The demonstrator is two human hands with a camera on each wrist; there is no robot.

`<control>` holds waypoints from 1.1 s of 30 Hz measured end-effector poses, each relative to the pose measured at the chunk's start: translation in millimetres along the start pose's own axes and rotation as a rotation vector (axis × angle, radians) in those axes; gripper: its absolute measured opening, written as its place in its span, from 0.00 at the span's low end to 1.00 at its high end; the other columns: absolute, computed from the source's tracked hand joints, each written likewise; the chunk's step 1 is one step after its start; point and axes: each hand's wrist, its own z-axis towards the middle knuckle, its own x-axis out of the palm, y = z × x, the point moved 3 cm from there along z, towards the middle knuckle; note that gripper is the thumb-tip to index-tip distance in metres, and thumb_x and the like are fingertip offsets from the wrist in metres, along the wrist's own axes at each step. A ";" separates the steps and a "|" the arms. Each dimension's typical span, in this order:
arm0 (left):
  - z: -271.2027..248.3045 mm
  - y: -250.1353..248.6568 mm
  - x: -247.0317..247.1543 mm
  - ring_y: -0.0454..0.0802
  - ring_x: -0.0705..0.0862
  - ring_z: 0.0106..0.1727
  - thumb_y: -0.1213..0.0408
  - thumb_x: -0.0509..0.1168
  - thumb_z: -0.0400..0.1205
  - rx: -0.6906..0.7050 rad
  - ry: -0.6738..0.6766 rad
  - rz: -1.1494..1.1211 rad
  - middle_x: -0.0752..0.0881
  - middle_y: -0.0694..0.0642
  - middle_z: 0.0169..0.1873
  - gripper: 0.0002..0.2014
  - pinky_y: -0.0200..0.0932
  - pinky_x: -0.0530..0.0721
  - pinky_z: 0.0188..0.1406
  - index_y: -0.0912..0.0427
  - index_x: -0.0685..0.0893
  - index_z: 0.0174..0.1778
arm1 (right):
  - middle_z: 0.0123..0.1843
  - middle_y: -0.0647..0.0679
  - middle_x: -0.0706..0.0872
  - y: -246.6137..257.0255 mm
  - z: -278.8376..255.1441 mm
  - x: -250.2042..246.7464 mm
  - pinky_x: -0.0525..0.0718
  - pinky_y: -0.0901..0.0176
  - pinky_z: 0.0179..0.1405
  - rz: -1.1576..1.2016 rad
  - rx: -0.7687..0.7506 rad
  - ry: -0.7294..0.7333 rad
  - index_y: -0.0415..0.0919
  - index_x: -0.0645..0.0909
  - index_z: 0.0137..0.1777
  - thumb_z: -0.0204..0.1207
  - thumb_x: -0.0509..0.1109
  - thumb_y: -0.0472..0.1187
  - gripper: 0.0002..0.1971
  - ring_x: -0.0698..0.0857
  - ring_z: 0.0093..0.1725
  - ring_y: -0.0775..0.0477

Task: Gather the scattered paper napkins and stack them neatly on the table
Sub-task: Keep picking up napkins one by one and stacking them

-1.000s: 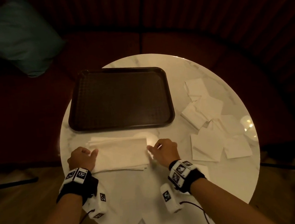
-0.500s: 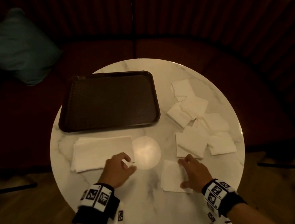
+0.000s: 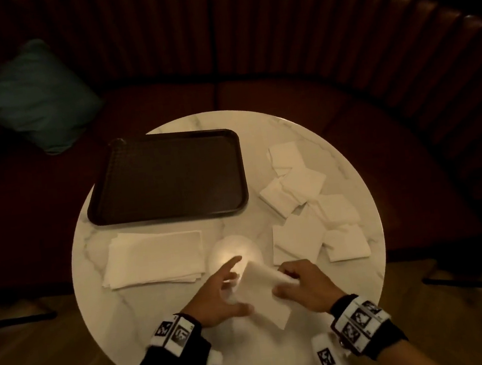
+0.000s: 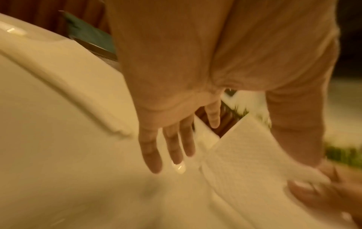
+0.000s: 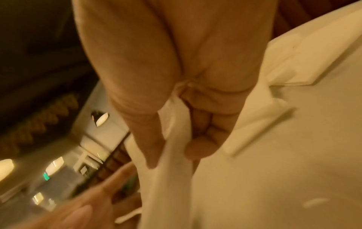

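Head view is showing the round marble table (image 3: 167, 334), with the squared napkin stack (image 3: 155, 256) lying below the dark tray (image 3: 164, 176) and loose napkins (image 3: 305, 202) spreading at right. One napkin (image 3: 261, 291) is hanging above the near edge: light, limp paper, probably best taken by an edge. The right hand (image 3: 309, 288) is pinching its side, thumb against curled fingers; the left hand (image 3: 220, 298) is reaching in, fingers straight, holding nothing.
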 end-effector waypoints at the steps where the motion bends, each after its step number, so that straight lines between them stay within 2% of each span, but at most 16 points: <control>1: -5.0 -13.9 -5.9 0.46 0.82 0.64 0.54 0.82 0.62 0.050 -0.006 -0.113 0.81 0.50 0.62 0.47 0.40 0.82 0.59 0.33 0.64 0.74 | 0.36 0.53 0.85 14.8 -2.4 -10.0 0.81 0.59 0.36 0.069 -0.020 0.008 0.52 0.82 0.34 0.64 0.79 0.47 0.08 0.83 0.36 0.58; 2: -8.8 -28.3 -9.9 0.48 0.85 0.61 0.56 0.81 0.63 0.097 -0.016 -0.233 0.86 0.54 0.59 0.43 0.43 0.85 0.57 0.35 0.68 0.72 | 0.39 0.50 0.87 28.2 -3.9 -18.1 0.84 0.57 0.34 0.119 -0.053 0.011 0.49 0.84 0.37 0.64 0.80 0.47 0.08 0.85 0.40 0.54; 4: -14.9 -53.7 -17.8 0.54 0.89 0.54 0.65 0.76 0.71 0.157 -0.095 -0.399 0.90 0.59 0.52 0.27 0.47 0.88 0.53 0.49 0.78 0.66 | 0.48 0.46 0.88 59.4 -8.4 -30.9 0.88 0.57 0.33 0.183 -0.137 0.014 0.45 0.85 0.48 0.65 0.81 0.44 0.14 0.87 0.48 0.49; 5: -17.9 -63.4 -23.0 0.55 0.89 0.51 0.69 0.73 0.74 0.168 -0.161 -0.436 0.91 0.60 0.50 0.19 0.48 0.88 0.51 0.56 0.81 0.61 | 0.51 0.45 0.87 75.8 -11.3 -36.5 0.89 0.56 0.35 0.210 -0.172 0.017 0.44 0.84 0.54 0.66 0.82 0.42 0.17 0.88 0.50 0.48; 7: -23.4 -73.7 -32.6 0.58 0.89 0.49 0.73 0.69 0.77 0.171 -0.256 -0.521 0.91 0.62 0.48 0.12 0.49 0.89 0.49 0.62 0.84 0.56 | 0.55 0.43 0.87 103.3 -19.5 -48.4 0.90 0.58 0.41 0.298 -0.229 0.035 0.47 0.80 0.62 0.68 0.80 0.36 0.23 0.89 0.50 0.47; 9: -27.9 -76.7 -41.7 0.58 0.90 0.48 0.72 0.67 0.78 0.154 -0.288 -0.609 0.91 0.64 0.49 0.11 0.49 0.89 0.46 0.64 0.84 0.56 | 0.53 0.42 0.88 121.6 -28.8 -60.7 0.90 0.56 0.47 0.382 -0.265 0.061 0.49 0.78 0.64 0.70 0.76 0.28 0.26 0.91 0.48 0.43; 11: -32.4 -76.2 -49.9 0.56 0.90 0.47 0.71 0.67 0.78 0.140 -0.307 -0.638 0.91 0.64 0.49 0.11 0.46 0.90 0.43 0.63 0.84 0.56 | 0.49 0.45 0.89 130.3 -33.5 -67.4 0.90 0.52 0.49 0.346 -0.305 0.038 0.49 0.78 0.65 0.71 0.71 0.23 0.26 0.92 0.45 0.43; 13: -35.3 -74.6 -55.1 0.55 0.90 0.46 0.71 0.66 0.79 0.138 -0.311 -0.657 0.91 0.65 0.50 0.11 0.44 0.90 0.42 0.64 0.84 0.56 | 0.50 0.49 0.89 134.2 -32.9 -67.4 0.89 0.55 0.49 0.204 -0.338 -0.025 0.50 0.79 0.65 0.74 0.70 0.26 0.24 0.92 0.44 0.49; 15: -37.4 -73.3 -56.8 0.54 0.90 0.45 0.72 0.66 0.79 0.136 -0.307 -0.663 0.91 0.65 0.50 0.11 0.42 0.89 0.39 0.65 0.84 0.57 | 0.52 0.53 0.88 136.4 -30.2 -62.8 0.89 0.60 0.51 0.074 -0.346 -0.080 0.55 0.79 0.64 0.76 0.71 0.34 0.20 0.91 0.43 0.55; 19: -42.0 -73.0 -56.9 0.53 0.91 0.44 0.72 0.65 0.79 0.134 -0.273 -0.662 0.91 0.63 0.49 0.11 0.42 0.88 0.37 0.64 0.83 0.57 | 0.53 0.63 0.85 139.1 -27.3 -55.1 0.88 0.65 0.51 0.046 -0.371 -0.105 0.51 0.82 0.64 0.77 0.71 0.39 0.16 0.90 0.43 0.57; 24: -46.8 -73.5 -56.2 0.56 0.91 0.48 0.71 0.65 0.79 0.135 -0.199 -0.618 0.91 0.63 0.50 0.13 0.45 0.90 0.45 0.64 0.82 0.60 | 0.48 0.57 0.90 136.9 -16.1 -45.6 0.88 0.56 0.46 -0.029 -0.428 -0.225 0.47 0.89 0.53 0.74 0.74 0.34 0.11 0.88 0.40 0.53; 26: -49.4 -76.0 -57.9 0.55 0.90 0.49 0.65 0.63 0.81 0.157 -0.195 -0.635 0.90 0.64 0.52 0.14 0.46 0.89 0.49 0.62 0.81 0.62 | 0.43 0.55 0.92 135.9 -12.4 -43.6 0.89 0.54 0.44 0.099 -0.450 -0.278 0.49 0.90 0.47 0.74 0.72 0.31 0.11 0.89 0.40 0.53; 28: -50.7 -75.3 -63.5 0.56 0.87 0.54 0.49 0.56 0.79 0.158 -0.208 -0.702 0.89 0.63 0.55 0.21 0.52 0.84 0.55 0.54 0.79 0.64 | 0.39 0.56 0.91 135.6 -9.1 -41.5 0.89 0.57 0.42 0.227 -0.459 -0.267 0.52 0.88 0.42 0.75 0.73 0.32 0.12 0.90 0.41 0.55; 30: -50.6 -71.2 -71.4 0.58 0.82 0.63 0.37 0.52 0.74 0.160 -0.203 -0.791 0.85 0.63 0.62 0.28 0.60 0.74 0.67 0.47 0.77 0.65 | 0.36 0.54 0.90 131.4 -4.9 -37.8 0.86 0.57 0.39 0.281 -0.404 -0.220 0.47 0.87 0.39 0.77 0.71 0.33 0.10 0.88 0.39 0.55; 32: -49.8 -70.1 -75.8 0.55 0.76 0.71 0.28 0.59 0.66 0.234 -0.149 -0.720 0.83 0.57 0.66 0.37 0.62 0.66 0.73 0.42 0.73 0.69 | 0.36 0.43 0.87 126.7 -0.4 -34.2 0.81 0.52 0.38 0.248 -0.332 -0.175 0.34 0.84 0.37 0.81 0.66 0.37 0.12 0.83 0.36 0.51; 33: -48.8 -70.6 -76.2 0.54 0.77 0.71 0.28 0.68 0.60 0.272 -0.124 -0.654 0.83 0.55 0.66 0.43 0.60 0.70 0.71 0.41 0.71 0.70 | 0.35 0.38 0.85 125.3 1.5 -31.9 0.79 0.51 0.37 0.230 -0.294 -0.138 0.30 0.82 0.38 0.83 0.64 0.39 0.15 0.81 0.35 0.49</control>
